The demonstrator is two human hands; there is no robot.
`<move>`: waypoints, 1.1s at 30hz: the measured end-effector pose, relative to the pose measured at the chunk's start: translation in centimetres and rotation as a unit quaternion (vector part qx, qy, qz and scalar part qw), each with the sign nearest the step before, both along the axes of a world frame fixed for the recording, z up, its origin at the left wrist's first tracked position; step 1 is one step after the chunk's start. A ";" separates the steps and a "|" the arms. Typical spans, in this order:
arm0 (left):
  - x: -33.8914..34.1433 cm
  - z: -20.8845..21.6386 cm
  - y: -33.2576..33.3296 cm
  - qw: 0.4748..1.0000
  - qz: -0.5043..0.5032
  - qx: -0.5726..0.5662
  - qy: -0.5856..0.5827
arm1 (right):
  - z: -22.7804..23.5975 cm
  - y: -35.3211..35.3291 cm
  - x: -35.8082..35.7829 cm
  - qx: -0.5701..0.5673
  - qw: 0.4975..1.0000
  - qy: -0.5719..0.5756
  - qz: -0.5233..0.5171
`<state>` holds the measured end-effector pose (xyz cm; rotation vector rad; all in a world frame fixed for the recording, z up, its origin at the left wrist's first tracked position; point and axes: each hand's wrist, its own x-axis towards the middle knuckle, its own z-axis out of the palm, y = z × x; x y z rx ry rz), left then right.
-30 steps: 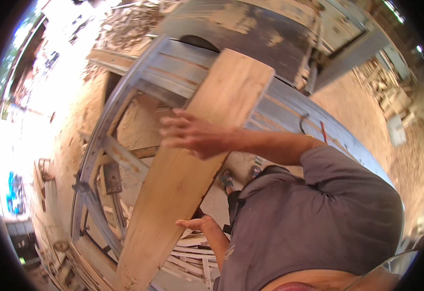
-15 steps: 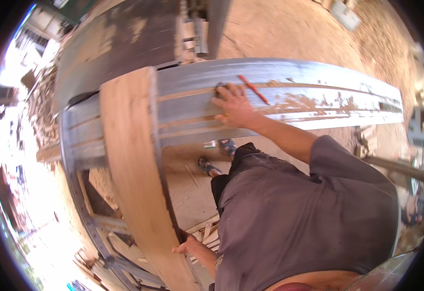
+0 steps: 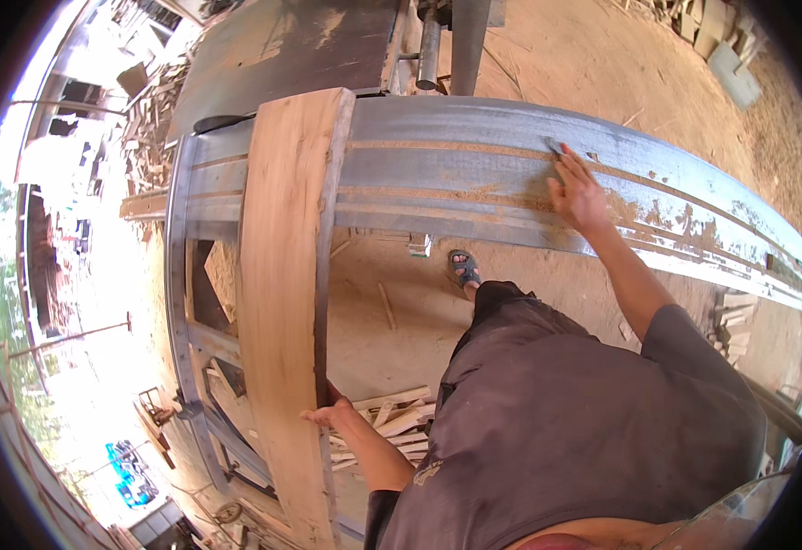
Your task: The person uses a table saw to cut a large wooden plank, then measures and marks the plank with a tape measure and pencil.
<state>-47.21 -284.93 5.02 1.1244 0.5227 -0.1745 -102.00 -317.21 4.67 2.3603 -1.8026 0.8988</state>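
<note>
1. Change: right hand (image 3: pixel 581 197) has shifted along the metal table (image 3: pixel 437 170), fingertips now at the red stick (image 3: pixel 565 148); whether clasped cannot be told.
2. Left hand (image 3: pixel 332 414) clamps the board (image 3: pixel 282 257), which extends ahead onto the table; judged its sole steadying hand.
3. Count: one board, one red stick, two hands.

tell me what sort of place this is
Probably a woodworking shop or small sawmill: a wide board rests across a dusty metal bench, and scrap wood lies piled on the floor.
</note>
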 end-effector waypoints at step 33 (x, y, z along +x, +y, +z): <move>3.5 -3.0 5.4 0.973 -0.130 0.005 0.191 | 0.4 8.2 -28.9 0.184 0.890 0.349 -0.226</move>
